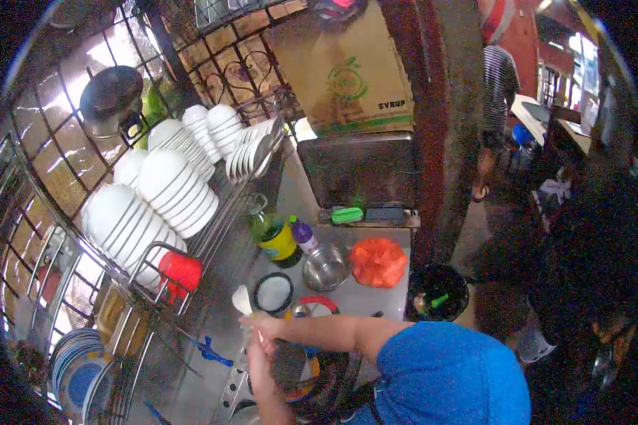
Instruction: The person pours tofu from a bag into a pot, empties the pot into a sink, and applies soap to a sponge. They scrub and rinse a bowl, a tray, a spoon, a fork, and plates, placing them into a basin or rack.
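A white spoon (242, 300) points up and left out of my hands, its bowl end free. My right hand (264, 326) reaches in from the right and is closed around the spoon just below its bowl. Just below it, my left hand (259, 347) is closed on the handle; its fingers are partly hidden. Close by are a dark-rimmed round container (273, 293) with pale contents and a metal bowl (326, 266). Dark pots or pans (333, 382) sit below my right forearm, partly covered by it. A perforated metal strip (232, 389) lies beside my left forearm.
On the left, a wire rack (213, 227) carries stacked white bowls (177, 191) and a red cup (180, 272). Plates (85, 375) stand lower left. An orange plastic bag (378, 262), bottles (280, 244) and a green sponge (347, 214) lie beyond my arm. Another person (498, 85) stands behind right.
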